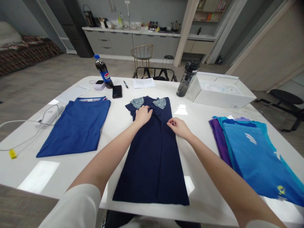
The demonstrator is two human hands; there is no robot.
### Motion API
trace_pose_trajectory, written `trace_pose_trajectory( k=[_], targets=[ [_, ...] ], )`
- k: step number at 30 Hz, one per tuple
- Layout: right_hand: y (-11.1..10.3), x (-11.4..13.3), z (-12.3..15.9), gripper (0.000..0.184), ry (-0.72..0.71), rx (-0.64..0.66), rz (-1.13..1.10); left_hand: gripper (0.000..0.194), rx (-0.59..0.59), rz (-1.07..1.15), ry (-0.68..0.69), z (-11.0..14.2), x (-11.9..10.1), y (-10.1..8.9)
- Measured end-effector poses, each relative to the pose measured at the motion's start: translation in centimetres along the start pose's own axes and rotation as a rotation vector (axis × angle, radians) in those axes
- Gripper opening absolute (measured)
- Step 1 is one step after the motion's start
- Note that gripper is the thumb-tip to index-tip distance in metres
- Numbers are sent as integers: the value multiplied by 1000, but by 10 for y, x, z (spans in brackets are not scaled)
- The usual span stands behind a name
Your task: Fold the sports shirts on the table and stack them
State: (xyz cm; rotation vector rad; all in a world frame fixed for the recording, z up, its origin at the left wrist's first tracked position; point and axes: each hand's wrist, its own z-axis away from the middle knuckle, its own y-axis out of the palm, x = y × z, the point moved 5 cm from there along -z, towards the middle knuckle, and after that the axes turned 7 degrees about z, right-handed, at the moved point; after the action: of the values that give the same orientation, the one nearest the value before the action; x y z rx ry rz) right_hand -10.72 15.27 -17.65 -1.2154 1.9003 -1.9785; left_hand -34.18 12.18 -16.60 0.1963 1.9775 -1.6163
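A navy shirt (152, 158) lies lengthwise on the white table in front of me, its sides folded inward. Two patterned grey-green patches show near its collar. Just below the collar, my left hand (143, 115) is closed on the fabric, fingers bent down and thumb out to the right. My right hand (180, 127) pinches the shirt's right edge between thumb and fingers, a little lower down. To the left lies a folded blue shirt (78, 126). On the right is a stack of folded blue, teal and purple shirts (251, 152).
On the white table (199, 186) stand a cola bottle (104, 72), a dark water bottle (187, 79) and an open white box (220, 91). A phone (117, 91), a pen (125, 84), a paper (144, 83) and a power strip (50, 114) with cables lie there too.
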Motion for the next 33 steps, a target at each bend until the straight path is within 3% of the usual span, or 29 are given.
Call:
trace_pose_trajectory(
  k=[4,7,11,14,18,21,24,28,30,33],
  targets=[
    [7,-23,-106,31,104,-124,144,43,-27,-96,-34,-51,-10,25],
    [15,-40,-158,46,194,-98,232,32,4,-99,-51,-70,-13,40],
    [28,-55,-190,40,158,-19,311,27,-21,0,44,-83,-8,39],
    [30,-55,-192,29,122,-82,348,30,-83,-44,51,-85,15,21],
    [34,-22,-198,28,36,-171,321,46,-172,-206,-150,-74,74,-11],
    [51,24,-216,33,-144,-55,206,56,-152,-232,-256,-63,111,-27],
    [73,66,-239,48,-278,86,153,53,-81,-146,-362,-60,133,-33],
    [100,96,-261,63,-338,253,196,31,-66,-10,-411,-62,140,-37],
    [105,101,-266,48,-364,263,219,24,-137,62,-369,-61,137,-42],
    [98,98,-268,19,-367,177,164,18,-218,252,-234,-57,121,-49]
  ],
)
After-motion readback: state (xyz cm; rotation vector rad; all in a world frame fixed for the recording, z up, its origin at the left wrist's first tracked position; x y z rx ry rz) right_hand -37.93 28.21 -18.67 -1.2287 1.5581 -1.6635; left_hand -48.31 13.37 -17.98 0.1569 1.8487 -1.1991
